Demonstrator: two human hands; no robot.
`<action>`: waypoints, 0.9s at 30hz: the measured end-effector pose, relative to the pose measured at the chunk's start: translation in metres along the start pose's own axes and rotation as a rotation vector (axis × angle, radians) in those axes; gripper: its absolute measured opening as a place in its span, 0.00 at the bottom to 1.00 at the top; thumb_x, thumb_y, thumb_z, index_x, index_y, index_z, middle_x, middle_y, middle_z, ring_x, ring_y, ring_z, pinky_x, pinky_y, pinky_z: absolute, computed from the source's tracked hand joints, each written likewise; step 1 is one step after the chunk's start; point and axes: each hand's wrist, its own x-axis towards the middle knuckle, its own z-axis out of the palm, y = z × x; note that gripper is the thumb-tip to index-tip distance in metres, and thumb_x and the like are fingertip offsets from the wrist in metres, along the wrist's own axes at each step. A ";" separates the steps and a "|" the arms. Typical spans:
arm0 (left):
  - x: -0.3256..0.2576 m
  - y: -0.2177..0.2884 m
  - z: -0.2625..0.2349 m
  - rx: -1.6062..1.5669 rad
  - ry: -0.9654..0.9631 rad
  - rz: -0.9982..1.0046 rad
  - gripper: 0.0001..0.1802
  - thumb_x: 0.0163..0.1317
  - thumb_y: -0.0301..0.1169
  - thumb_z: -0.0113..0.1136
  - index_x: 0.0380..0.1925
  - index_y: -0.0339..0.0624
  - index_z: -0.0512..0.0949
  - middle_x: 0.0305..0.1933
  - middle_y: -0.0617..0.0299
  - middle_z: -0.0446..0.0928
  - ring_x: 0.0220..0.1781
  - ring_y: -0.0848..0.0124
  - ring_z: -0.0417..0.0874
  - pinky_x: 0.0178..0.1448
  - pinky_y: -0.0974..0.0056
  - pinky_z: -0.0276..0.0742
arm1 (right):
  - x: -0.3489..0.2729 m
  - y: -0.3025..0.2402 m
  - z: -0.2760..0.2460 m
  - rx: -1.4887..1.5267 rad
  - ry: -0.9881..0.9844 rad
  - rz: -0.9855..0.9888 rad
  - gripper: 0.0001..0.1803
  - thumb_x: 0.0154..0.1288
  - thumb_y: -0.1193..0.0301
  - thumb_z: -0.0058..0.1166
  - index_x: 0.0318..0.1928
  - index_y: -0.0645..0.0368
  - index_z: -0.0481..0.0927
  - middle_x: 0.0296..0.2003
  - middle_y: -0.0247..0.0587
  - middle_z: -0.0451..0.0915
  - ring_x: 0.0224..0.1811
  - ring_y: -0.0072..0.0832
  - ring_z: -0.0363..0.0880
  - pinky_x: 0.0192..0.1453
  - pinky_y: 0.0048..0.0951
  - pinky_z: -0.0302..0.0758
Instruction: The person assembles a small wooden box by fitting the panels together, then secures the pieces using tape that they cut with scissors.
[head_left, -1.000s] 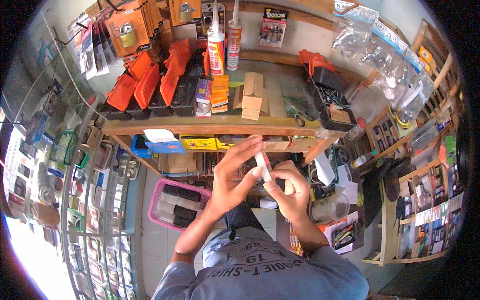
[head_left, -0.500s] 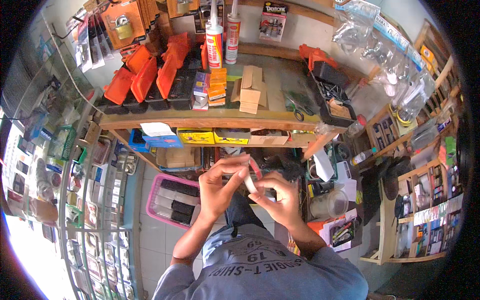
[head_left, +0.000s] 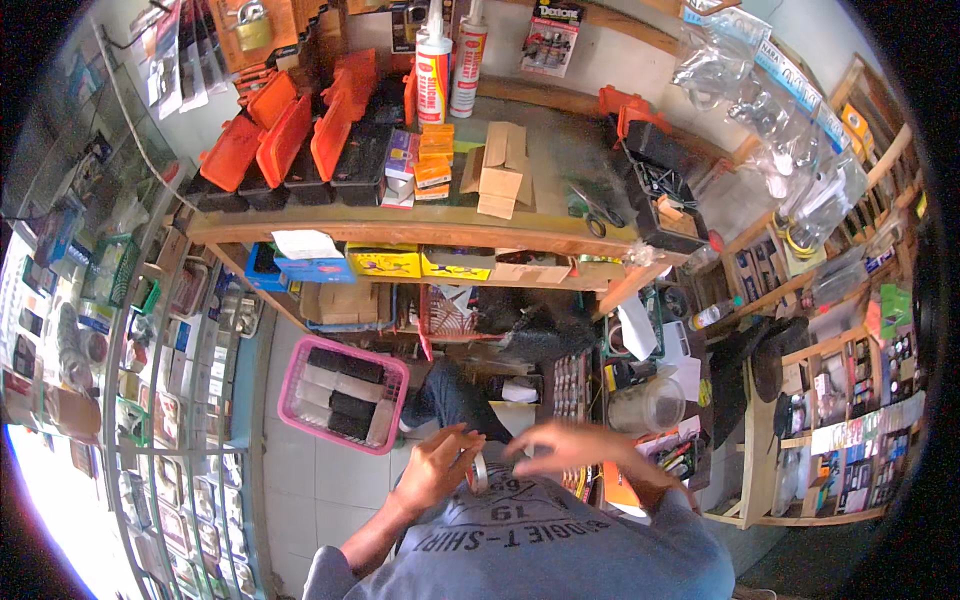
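Observation:
My left hand (head_left: 438,468) is closed round a narrow white ring that looks like a roll of tape (head_left: 480,473), held low in front of my shirt. Part of the roll is hidden behind the fingers. To its right, my right hand (head_left: 565,446) has its fingers stretched out and apart, slightly blurred, with nothing seen in it. A small gap separates it from the roll.
A pink basket (head_left: 286,400) of black and white packs stands on the tiled floor at left. Ahead is a wooden-edged counter (head_left: 400,234) bearing orange-lidded cases (head_left: 284,142), small boxes, sealant tubes (head_left: 433,75) and scissors (head_left: 597,222). Glass shelving (head_left: 190,455) lines the left.
Both hands have come down toward my chest. My right hand has let go of the roll of tape and moved off to the right, while the left keeps hold. The view has shifted slightly.

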 end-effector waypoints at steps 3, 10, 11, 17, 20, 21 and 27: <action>-0.004 0.000 -0.001 -0.003 -0.048 0.078 0.08 0.64 0.25 0.66 0.43 0.37 0.81 0.45 0.51 0.86 0.50 0.52 0.88 0.50 0.54 0.87 | -0.014 -0.008 -0.068 -0.120 0.512 0.012 0.21 0.71 0.60 0.63 0.54 0.64 0.81 0.52 0.45 0.84 0.54 0.32 0.83 0.61 0.37 0.78; -0.010 0.001 -0.009 0.056 -0.057 0.185 0.09 0.65 0.26 0.65 0.43 0.36 0.80 0.44 0.50 0.85 0.42 0.55 0.89 0.44 0.57 0.87 | -0.015 0.015 -0.216 -0.562 1.162 0.097 0.16 0.66 0.69 0.64 0.51 0.62 0.82 0.40 0.45 0.87 0.40 0.34 0.86 0.49 0.34 0.81; -0.010 0.001 -0.010 0.061 -0.048 0.205 0.09 0.64 0.26 0.65 0.43 0.35 0.80 0.43 0.50 0.85 0.42 0.55 0.89 0.43 0.57 0.87 | -0.013 0.028 -0.232 -0.583 1.160 0.124 0.16 0.65 0.70 0.65 0.51 0.63 0.82 0.40 0.47 0.87 0.40 0.36 0.86 0.48 0.35 0.81; -0.019 0.001 -0.009 0.032 -0.017 0.143 0.08 0.64 0.26 0.65 0.42 0.35 0.79 0.40 0.51 0.84 0.36 0.55 0.89 0.36 0.57 0.86 | 0.011 0.050 -0.265 -0.761 1.069 0.269 0.15 0.61 0.72 0.66 0.47 0.63 0.80 0.39 0.53 0.86 0.42 0.49 0.85 0.47 0.46 0.81; -0.021 0.002 -0.010 0.001 0.026 0.093 0.08 0.65 0.26 0.66 0.40 0.35 0.78 0.38 0.51 0.84 0.33 0.55 0.88 0.33 0.56 0.85 | 0.023 0.042 -0.265 -0.839 1.039 0.294 0.15 0.60 0.72 0.66 0.46 0.63 0.80 0.39 0.55 0.86 0.43 0.52 0.85 0.48 0.49 0.80; -0.022 0.001 -0.010 -0.006 0.035 0.082 0.08 0.65 0.26 0.66 0.39 0.36 0.77 0.37 0.51 0.84 0.32 0.55 0.88 0.33 0.56 0.84 | 0.023 0.039 -0.264 -0.904 1.042 0.297 0.15 0.59 0.72 0.66 0.46 0.63 0.80 0.39 0.56 0.86 0.44 0.52 0.84 0.49 0.49 0.80; -0.027 -0.006 -0.007 -0.039 0.075 0.051 0.07 0.65 0.26 0.67 0.37 0.36 0.77 0.34 0.52 0.84 0.30 0.56 0.88 0.31 0.57 0.83 | 0.027 0.052 -0.278 -0.859 1.039 0.424 0.19 0.55 0.76 0.64 0.50 0.63 0.81 0.38 0.57 0.85 0.49 0.54 0.83 0.55 0.48 0.79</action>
